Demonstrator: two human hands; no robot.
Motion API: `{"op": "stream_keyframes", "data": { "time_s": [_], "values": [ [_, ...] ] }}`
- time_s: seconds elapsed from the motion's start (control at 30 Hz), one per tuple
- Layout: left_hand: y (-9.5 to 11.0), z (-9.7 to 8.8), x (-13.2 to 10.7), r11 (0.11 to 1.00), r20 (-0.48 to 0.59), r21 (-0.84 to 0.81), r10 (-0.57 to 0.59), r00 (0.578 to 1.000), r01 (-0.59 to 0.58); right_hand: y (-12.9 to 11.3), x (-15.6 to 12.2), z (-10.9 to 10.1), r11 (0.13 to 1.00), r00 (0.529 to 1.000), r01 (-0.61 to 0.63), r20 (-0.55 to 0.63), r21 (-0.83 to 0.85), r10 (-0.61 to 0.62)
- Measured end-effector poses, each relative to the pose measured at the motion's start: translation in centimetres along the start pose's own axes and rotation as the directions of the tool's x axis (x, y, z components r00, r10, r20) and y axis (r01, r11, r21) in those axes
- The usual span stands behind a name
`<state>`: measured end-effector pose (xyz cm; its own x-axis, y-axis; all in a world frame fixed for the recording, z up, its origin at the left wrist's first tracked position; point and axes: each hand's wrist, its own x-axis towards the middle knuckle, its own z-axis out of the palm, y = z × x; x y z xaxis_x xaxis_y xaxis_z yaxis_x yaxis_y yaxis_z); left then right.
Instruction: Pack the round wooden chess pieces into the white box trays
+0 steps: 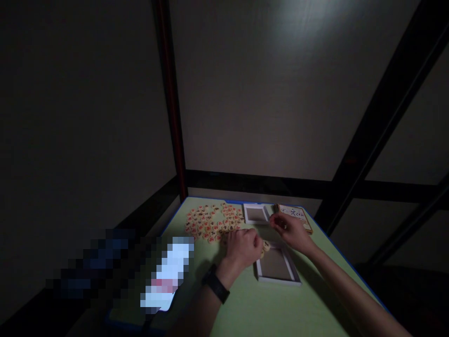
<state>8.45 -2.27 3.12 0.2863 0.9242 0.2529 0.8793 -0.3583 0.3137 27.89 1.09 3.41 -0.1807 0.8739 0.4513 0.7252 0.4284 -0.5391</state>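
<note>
Many round pale game pieces [213, 221] with red and dark marks lie spread on a green table [266, 304]. My left hand [243, 247], with a dark watch at the wrist, rests curled at the near edge of the pieces, beside a shallow white-rimmed box [276, 267]. A couple of pieces [265, 246] lie at that box's far corner. My right hand [293, 230] hovers just right of it, fingers pinched together; what they hold is too small to make out.
A second white-rimmed tray [256, 213] lies further back. A wood-framed printed card or lid [296, 214] sits at the back right corner. A lit, blurred screen [168, 276] lies at the table's left edge. Dark beams and a wall stand behind.
</note>
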Motion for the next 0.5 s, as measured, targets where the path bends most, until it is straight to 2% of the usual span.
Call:
{"op": "stream_keyframes", "data": {
  "time_s": [0.2, 0.27, 0.33, 0.4, 0.43, 0.5],
  "values": [
    [-0.9, -1.2, 0.6, 0.997, -0.036, -0.017, -0.070, 0.997, 0.070, -1.5, 3.7, 1.1, 0.993, 0.995, 0.072, 0.069, -0.089, -0.066],
    [-1.0, -1.5, 0.6, 1.000, -0.020, -0.020, -0.009, 1.000, 0.008, -1.8, 4.7, 1.5, 0.991, 0.994, 0.077, 0.088, -0.112, -0.067],
    [-0.6, -1.4, -0.1, 0.991, 0.019, -0.032, 0.132, 0.991, -0.131, -2.0, 5.5, 1.8, 0.986, 0.993, 0.064, 0.111, -0.155, -0.047],
    [0.4, -0.9, -1.5, 0.952, 0.058, -0.057, 0.304, 0.951, -0.301, -2.1, 6.2, 1.9, 0.973, 0.992, 0.051, 0.126, -0.227, -0.022],
    [1.0, -0.5, -2.4, 0.917, 0.061, -0.069, 0.397, 0.916, -0.393, -2.1, 6.6, 2.0, 0.961, 0.991, 0.046, 0.131, -0.272, -0.010],
    [2.4, 0.6, -4.5, 0.813, 0.081, -0.108, 0.580, 0.810, -0.571, -2.0, 7.3, 2.1, 0.927, 0.989, 0.044, 0.145, -0.372, 0.012]
  ]
}}
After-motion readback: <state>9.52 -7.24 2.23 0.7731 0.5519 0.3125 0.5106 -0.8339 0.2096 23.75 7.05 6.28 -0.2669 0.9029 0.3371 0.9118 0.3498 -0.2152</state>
